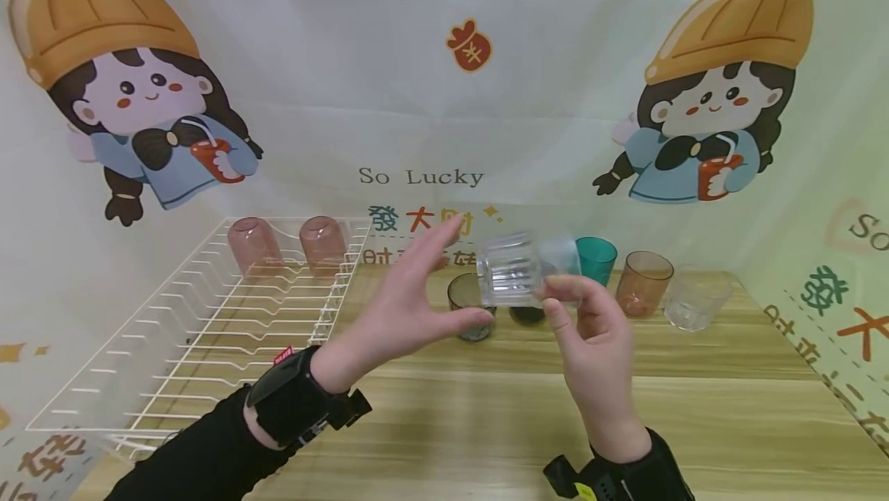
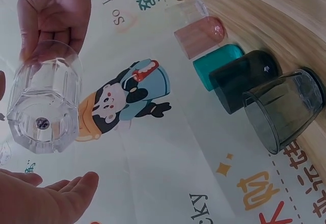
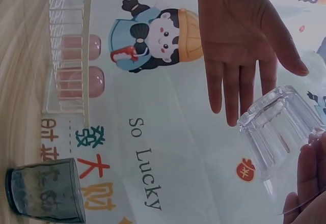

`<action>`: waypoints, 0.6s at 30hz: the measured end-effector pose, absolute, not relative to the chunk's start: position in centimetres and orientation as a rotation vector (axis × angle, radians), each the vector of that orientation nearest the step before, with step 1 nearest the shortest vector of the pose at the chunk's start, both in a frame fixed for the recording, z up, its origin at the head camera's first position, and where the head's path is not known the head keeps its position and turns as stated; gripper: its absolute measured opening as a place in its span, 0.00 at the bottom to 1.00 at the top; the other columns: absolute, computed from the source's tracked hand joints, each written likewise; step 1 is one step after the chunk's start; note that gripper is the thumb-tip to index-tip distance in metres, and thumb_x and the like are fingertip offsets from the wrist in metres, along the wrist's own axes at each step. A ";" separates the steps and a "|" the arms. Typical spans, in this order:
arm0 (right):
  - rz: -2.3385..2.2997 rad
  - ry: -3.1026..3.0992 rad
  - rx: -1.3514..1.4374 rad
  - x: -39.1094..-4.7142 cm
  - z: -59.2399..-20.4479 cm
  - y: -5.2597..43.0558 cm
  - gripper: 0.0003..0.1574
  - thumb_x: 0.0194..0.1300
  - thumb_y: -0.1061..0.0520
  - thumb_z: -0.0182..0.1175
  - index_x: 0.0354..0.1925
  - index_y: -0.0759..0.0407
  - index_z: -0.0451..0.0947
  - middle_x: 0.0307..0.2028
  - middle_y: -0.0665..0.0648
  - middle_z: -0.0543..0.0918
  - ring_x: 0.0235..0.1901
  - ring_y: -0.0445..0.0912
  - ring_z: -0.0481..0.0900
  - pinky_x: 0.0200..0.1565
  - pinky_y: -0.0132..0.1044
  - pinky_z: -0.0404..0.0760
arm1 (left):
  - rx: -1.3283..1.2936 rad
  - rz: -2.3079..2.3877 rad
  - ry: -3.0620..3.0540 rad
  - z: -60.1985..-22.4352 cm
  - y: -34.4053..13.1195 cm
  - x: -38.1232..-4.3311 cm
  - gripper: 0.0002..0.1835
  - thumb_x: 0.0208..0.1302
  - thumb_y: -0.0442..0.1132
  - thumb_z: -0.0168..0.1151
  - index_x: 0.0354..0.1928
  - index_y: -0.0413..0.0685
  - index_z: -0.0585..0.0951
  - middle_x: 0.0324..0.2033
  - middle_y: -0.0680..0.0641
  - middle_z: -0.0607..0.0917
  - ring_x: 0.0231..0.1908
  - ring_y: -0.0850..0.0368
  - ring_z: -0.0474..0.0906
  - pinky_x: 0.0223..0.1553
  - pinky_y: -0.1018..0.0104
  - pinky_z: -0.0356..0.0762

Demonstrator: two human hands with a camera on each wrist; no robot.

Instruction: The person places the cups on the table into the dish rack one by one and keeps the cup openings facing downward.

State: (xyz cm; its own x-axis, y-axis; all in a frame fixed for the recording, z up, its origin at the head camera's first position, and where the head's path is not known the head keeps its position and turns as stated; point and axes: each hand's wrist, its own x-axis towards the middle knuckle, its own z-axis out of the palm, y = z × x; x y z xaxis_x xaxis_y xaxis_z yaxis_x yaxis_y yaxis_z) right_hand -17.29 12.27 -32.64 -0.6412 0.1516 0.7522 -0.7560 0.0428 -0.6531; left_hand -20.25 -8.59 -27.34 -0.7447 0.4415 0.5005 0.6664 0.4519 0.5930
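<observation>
A clear drinking glass with a faceted lower part [image 1: 510, 269] is held up on its side, its base pointing left. My right hand [image 1: 593, 331] pinches it toward the rim end between thumb and fingers. Facing the base is my left hand [image 1: 399, 304], fingers straight and thumb spread wide; the left wrist view shows a gap between this hand [image 2: 48, 198] and the glass [image 2: 43, 102]. Behind the held glass, a grey glass [image 1: 472, 323] and a dark glass [image 1: 528, 316], mostly hidden, stand on the table.
A white wire dish rack [image 1: 229, 346] occupies the left side. Two pink glasses [image 1: 253, 242] sit upside down at its far end. Along the table's back right stand a teal glass [image 1: 597, 258], an amber-pink glass [image 1: 642, 285] and a clear glass [image 1: 694, 306]. A printed cloth [image 1: 542, 99] hangs behind.
</observation>
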 end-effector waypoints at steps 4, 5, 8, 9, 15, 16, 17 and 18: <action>1.719 -1.632 0.606 -17.2 -32.6 11.9 0.10 0.61 0.73 0.56 0.43 0.75 0.75 0.37 0.47 0.84 0.41 0.41 0.78 0.48 0.27 0.76 | -0.994 -1.195 -2.398 -27.4 -8.2 -20.3 0.57 0.42 0.46 0.78 0.73 0.53 0.53 0.68 0.50 0.62 0.64 0.55 0.63 0.61 0.61 0.71; 1.729 -1.629 0.611 -17.2 -32.7 11.8 0.10 0.61 0.74 0.56 0.43 0.76 0.75 0.37 0.47 0.84 0.41 0.41 0.79 0.48 0.27 0.76 | -1.001 -1.195 -2.391 -27.4 -8.2 -20.3 0.57 0.42 0.45 0.78 0.73 0.52 0.53 0.68 0.49 0.63 0.65 0.55 0.63 0.61 0.61 0.71; 1.750 -1.623 0.628 -17.1 -32.7 11.6 0.10 0.62 0.73 0.55 0.43 0.75 0.75 0.37 0.48 0.83 0.42 0.41 0.79 0.46 0.26 0.76 | -1.021 -1.197 -2.366 -27.5 -8.0 -20.3 0.57 0.42 0.45 0.78 0.73 0.50 0.53 0.67 0.48 0.63 0.65 0.54 0.63 0.61 0.62 0.71; 1.761 -1.618 0.633 -17.1 -32.7 11.6 0.10 0.62 0.73 0.55 0.43 0.74 0.75 0.37 0.48 0.83 0.42 0.41 0.79 0.45 0.26 0.76 | -1.025 -1.199 -2.357 -27.5 -8.0 -20.3 0.57 0.42 0.44 0.78 0.73 0.49 0.54 0.67 0.47 0.64 0.64 0.54 0.64 0.60 0.62 0.72; 1.816 -1.611 0.606 -16.9 -32.7 11.2 0.10 0.63 0.71 0.56 0.44 0.73 0.75 0.37 0.48 0.83 0.42 0.40 0.81 0.41 0.25 0.77 | -1.063 -1.314 -2.316 -27.6 -7.7 -20.2 0.54 0.43 0.39 0.77 0.72 0.47 0.56 0.63 0.47 0.67 0.60 0.55 0.67 0.56 0.66 0.75; 1.824 -1.611 0.600 -16.8 -32.7 11.1 0.10 0.63 0.71 0.56 0.44 0.73 0.75 0.37 0.49 0.83 0.42 0.40 0.81 0.41 0.25 0.77 | -1.068 -1.350 -2.311 -27.7 -7.6 -20.2 0.53 0.43 0.38 0.77 0.71 0.47 0.57 0.62 0.47 0.68 0.60 0.56 0.67 0.55 0.67 0.75; 1.832 -1.612 0.595 -16.8 -32.7 11.1 0.10 0.63 0.71 0.56 0.44 0.73 0.75 0.37 0.49 0.82 0.42 0.40 0.81 0.41 0.25 0.78 | -1.066 -1.387 -2.308 -27.7 -7.6 -20.2 0.52 0.43 0.37 0.77 0.71 0.47 0.57 0.61 0.47 0.68 0.59 0.56 0.68 0.54 0.68 0.76; 1.839 -1.614 0.591 -16.7 -32.6 11.1 0.10 0.63 0.70 0.55 0.44 0.73 0.75 0.37 0.49 0.82 0.41 0.40 0.81 0.42 0.26 0.78 | -1.059 -1.426 -2.309 -27.7 -7.5 -20.1 0.52 0.44 0.37 0.77 0.71 0.48 0.58 0.61 0.47 0.69 0.58 0.55 0.69 0.53 0.69 0.76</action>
State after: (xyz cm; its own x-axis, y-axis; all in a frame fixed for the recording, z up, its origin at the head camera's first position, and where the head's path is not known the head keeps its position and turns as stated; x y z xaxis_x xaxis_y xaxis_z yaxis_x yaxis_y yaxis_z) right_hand -16.73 11.07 -32.65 -0.7116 0.1547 0.6853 -0.6996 -0.0667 -0.7114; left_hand -20.10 -7.51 -27.72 -0.7131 0.4576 0.5311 0.6798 0.2663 0.6833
